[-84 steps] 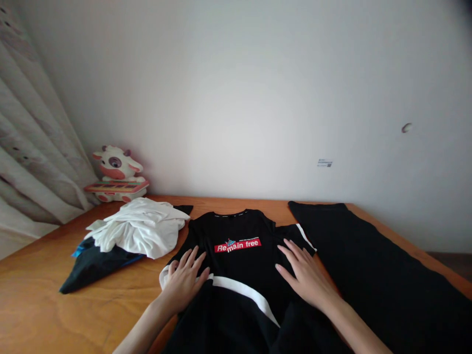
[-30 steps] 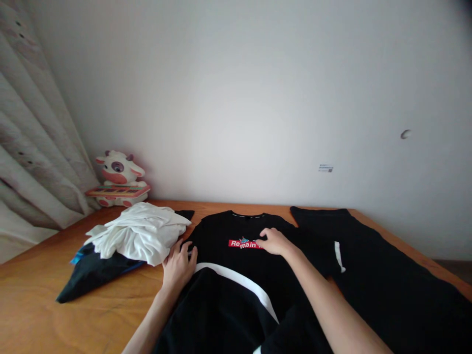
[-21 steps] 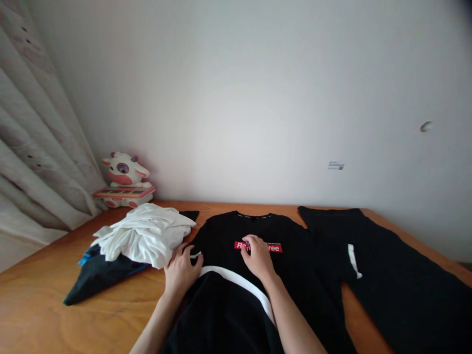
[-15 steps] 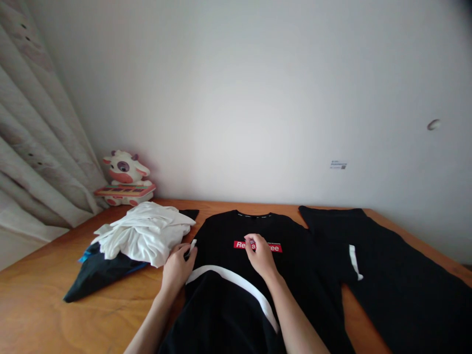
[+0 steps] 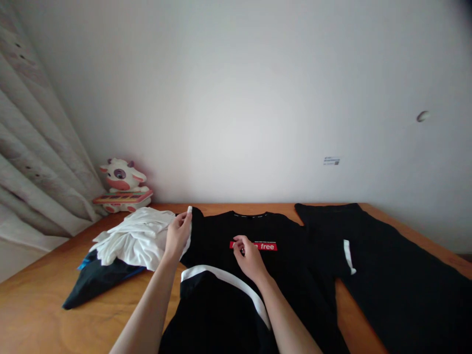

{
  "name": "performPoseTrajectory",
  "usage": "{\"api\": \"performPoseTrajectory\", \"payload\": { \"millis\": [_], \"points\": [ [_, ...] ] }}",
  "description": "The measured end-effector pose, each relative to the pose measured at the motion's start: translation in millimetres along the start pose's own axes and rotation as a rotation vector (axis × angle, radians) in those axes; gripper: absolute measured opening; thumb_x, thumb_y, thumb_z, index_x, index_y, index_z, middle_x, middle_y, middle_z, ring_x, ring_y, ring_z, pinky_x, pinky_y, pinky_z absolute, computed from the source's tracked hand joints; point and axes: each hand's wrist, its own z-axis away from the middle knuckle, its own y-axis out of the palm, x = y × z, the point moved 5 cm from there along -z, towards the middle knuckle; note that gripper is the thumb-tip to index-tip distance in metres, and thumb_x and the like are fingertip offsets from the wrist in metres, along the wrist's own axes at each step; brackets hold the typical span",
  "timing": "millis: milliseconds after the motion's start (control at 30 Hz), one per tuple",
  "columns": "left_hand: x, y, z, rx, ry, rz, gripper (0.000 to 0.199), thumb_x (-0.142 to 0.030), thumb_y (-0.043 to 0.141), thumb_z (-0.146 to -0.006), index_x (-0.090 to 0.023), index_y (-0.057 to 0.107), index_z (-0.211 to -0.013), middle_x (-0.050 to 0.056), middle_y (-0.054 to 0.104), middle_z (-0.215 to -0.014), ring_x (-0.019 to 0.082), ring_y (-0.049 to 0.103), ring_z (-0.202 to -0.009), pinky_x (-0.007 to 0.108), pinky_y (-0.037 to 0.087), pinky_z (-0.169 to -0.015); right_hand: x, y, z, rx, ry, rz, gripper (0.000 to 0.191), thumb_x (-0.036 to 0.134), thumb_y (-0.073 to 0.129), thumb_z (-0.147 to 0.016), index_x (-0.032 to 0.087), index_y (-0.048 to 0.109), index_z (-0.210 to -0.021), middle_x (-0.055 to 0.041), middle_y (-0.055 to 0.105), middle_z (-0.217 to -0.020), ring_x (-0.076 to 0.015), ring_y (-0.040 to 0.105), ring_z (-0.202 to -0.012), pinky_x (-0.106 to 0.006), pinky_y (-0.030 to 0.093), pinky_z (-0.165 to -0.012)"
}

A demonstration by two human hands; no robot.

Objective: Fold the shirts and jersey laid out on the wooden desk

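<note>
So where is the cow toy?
In the head view the cow toy sits far left on the wooden table, against the wall by the curtain, behind the white clothes.

A home, likely a bedroom. Shown by pleated curtains (image 5: 33, 162), a cow-shaped toy (image 5: 121, 186) against a plain white wall (image 5: 236, 98), and clothes (image 5: 134, 236) piled on a wooden surface (image 5: 44, 314).

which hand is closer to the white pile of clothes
Left. The left hand pinches the black shirt's sleeve right at the edge of the white pile. The right hand rests on the shirt's red logo, farther off.
</note>
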Motion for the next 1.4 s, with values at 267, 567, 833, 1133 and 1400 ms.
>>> {"api": "performPoseTrajectory", "payload": {
  "millis": [267,567,833,1133,1400],
  "points": [
    [-19.5,70.7,87.8,0.385,0.636,-0.333,0.032,-0.037,0.052,-0.095,-0.022,0.066,-0.120,0.009,0.069,-0.121,0.025,0.063,-0.113,0.038,0.050,-0.099,2.0,-0.1,1.2,0.064,0.074,-0.041,0.029,0.045,0.046,-0.098,0.022,0.063,-0.102,-0.0044,0.074,-0.083,-0.0204,0.072,-0.076,-0.031,0.053,-0.071],
    [29.2,0.7,117.2,0.334,0.376,-0.922,0.060,-0.062,0.063,-0.081,-0.020,0.062,-0.122,0.015,0.067,-0.117,0.035,0.063,-0.109,0.045,0.048,-0.094,17.0,0.4,5.7,0.120,0.022,0.226,0.019,0.043,0.064,-0.088,0.024,0.069,-0.089,-0.0002,0.072,-0.076,-0.0176,0.067,-0.072,-0.027,0.047,-0.067],
    [14.0,-34.6,126.6,0.564,0.308,-0.772,0.018,-0.043,0.063,-0.086,-0.027,0.070,-0.086,0.004,0.072,-0.083,0.025,0.068,-0.083,0.033,0.048,-0.078,15.8,-0.1,6.3,0.153,0.016,0.249,0.018,0.029,0.056,-0.091,0.024,0.071,-0.083,-0.0004,0.074,-0.081,-0.0164,0.066,-0.071,-0.026,0.046,-0.066],
    [-35.2,-36.4,152.6,1.058,0.355,-0.317,0.025,-0.048,0.068,-0.086,-0.031,0.076,-0.102,0.002,0.071,-0.096,0.019,0.066,-0.087,0.028,0.052,-0.078,9.9,2.0,6.5,0.123,-0.009,0.230,0.018,0.029,0.052,-0.092,0.023,0.069,-0.093,-0.0024,0.071,-0.084,-0.0186,0.066,-0.074,-0.031,0.051,-0.072],
    [30.9,-15.1,108.8,0.529,0.597,-0.528,0.058,-0.024,0.056,-0.077,-0.022,0.056,-0.135,0.013,0.057,-0.135,0.031,0.054,-0.125,0.047,0.042,-0.109,1.5,-6.0,5.3,-0.073,-0.067,0.428,0.027,0.031,0.051,-0.095,0.021,0.065,-0.116,-0.0119,0.068,-0.111,-0.0276,0.063,-0.102,-0.044,0.049,-0.091]
  ]
}}
